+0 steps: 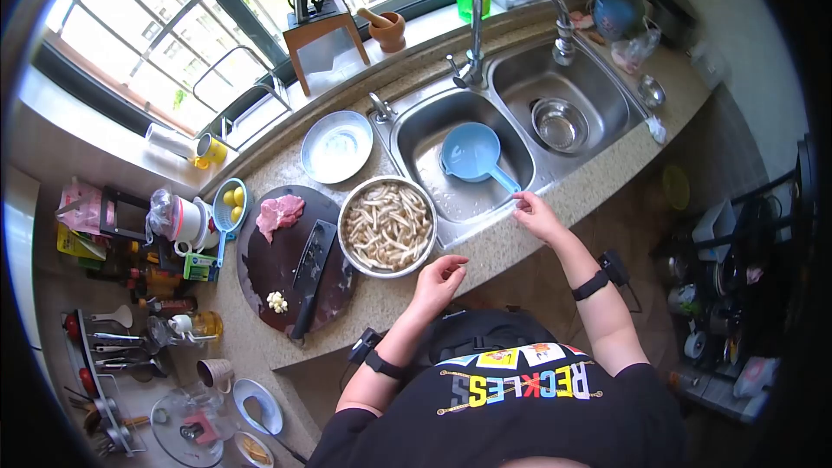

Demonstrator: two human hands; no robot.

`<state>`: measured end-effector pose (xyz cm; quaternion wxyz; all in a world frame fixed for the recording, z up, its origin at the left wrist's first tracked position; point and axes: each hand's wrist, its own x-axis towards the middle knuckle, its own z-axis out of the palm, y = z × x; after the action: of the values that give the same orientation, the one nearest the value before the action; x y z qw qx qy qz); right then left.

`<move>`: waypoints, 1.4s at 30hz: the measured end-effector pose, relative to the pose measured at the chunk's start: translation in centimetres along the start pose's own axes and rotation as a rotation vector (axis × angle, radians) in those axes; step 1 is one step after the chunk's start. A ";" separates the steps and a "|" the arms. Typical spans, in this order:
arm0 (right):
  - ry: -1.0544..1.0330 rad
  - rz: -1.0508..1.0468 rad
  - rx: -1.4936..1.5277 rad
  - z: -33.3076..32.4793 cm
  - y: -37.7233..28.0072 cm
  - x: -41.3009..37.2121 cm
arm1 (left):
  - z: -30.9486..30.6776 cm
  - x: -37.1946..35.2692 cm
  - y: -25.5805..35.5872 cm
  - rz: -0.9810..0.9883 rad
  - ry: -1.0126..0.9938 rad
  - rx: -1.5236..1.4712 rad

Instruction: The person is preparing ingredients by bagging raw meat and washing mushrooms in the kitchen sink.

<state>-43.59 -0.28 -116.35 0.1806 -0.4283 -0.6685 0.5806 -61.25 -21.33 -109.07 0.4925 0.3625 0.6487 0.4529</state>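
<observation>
My left hand (438, 283) is beside the steel bowl (387, 269) full of mushrooms (386, 225), its fingers slightly curled and apart, holding nothing. At the front edge of the left sink basin, my right hand (536, 215) has its fingertips by the handle of a blue strainer (473, 152); whether they touch is hard to tell. The strainer lies in that basin. Left of the bowl, a dark round board (264, 277) bears raw meat (279, 216), a black-handled cleaver (314, 269) and chopped garlic (277, 302).
Behind the bowl sits a white plate (338, 147). The right basin holds a small steel bowl (559, 125) under the tall faucet (477, 35). A blue basket (230, 208) with yellow fruits stands left of the board. Utensils, bottles and dishes crowd the far left.
</observation>
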 end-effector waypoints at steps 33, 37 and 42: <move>-0.419 0.174 0.217 -23.8 -4.0 13.5 | 16.7 13.4 5.2 -0.172 0.564 -0.152; -0.242 0.118 -0.119 -32.3 -1.6 12.9 | 18.1 14.2 5.0 -0.191 0.585 -0.202; 0.068 -0.122 -0.921 -37.5 2.0 13.2 | 18.9 13.9 5.2 -0.254 0.619 -0.262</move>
<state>-22.68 33.24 -111.78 0.0272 -0.4426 -0.8743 0.1975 -46.29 -2.54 -110.47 0.3674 0.0584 0.7434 0.5559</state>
